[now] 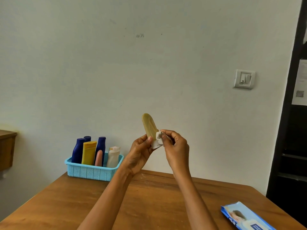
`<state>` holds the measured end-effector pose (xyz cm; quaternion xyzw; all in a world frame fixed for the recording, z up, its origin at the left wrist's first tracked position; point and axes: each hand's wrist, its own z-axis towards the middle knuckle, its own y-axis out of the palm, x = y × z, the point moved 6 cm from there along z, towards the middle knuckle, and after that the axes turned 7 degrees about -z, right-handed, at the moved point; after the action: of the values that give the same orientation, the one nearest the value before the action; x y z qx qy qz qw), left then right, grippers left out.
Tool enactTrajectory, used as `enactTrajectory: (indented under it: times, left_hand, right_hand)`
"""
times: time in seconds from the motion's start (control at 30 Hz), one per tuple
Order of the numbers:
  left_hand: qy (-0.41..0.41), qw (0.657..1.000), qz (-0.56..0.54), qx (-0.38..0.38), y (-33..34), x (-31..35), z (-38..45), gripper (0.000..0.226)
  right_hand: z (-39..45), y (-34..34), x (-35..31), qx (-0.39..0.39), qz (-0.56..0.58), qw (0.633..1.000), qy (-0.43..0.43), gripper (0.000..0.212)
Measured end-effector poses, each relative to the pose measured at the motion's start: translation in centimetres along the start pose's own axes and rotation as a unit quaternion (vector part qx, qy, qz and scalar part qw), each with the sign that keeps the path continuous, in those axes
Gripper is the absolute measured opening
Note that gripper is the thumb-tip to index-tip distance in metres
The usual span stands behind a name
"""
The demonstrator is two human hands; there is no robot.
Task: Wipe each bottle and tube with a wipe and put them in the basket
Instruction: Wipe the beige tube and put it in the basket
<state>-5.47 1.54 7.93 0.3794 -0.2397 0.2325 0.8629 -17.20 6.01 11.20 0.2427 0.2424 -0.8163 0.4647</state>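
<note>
Midway: my left hand (141, 147) grips the tube (149, 127) above the bench (149, 205), right hand (174, 143) pinching the wipe (157, 141) against it; next, into the basket (93, 170).

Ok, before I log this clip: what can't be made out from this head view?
- Lower end of the tan tube: covered by the left hand and the white wipe held in the right hand.
- Bottoms of the bottles in the blue basket: hidden behind its wall.
- Third blue bottle: only its cap shows behind the others.
- Wipes pack: cut off by the bottom edge; print too blurred to read.
</note>
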Motion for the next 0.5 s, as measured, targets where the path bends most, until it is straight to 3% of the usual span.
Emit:
enactTrajectory:
  times: [0.2, 0.33, 0.5]
  left_hand:
    - [-0.011, 1.0, -0.006, 0.0, 0.4, -0.3, -0.1, 0.083]
    - [-0.012, 1.0, -0.022, 0.006, 0.0, -0.4, -0.2, 0.054]
    - [-0.014, 1.0, -0.011, -0.002, -0.3, -0.5, -0.2, 0.038]
  right_hand:
    - [0.3, -0.6, 1.0, 0.019, -0.045, 0.999, 0.0, 0.022]
    - [0.3, -0.7, 1.9, 0.027, -0.043, 0.999, 0.018, 0.03]
    - [0.2, -0.3, 1.9, 0.025, -0.013, 0.999, 0.024, 0.026]
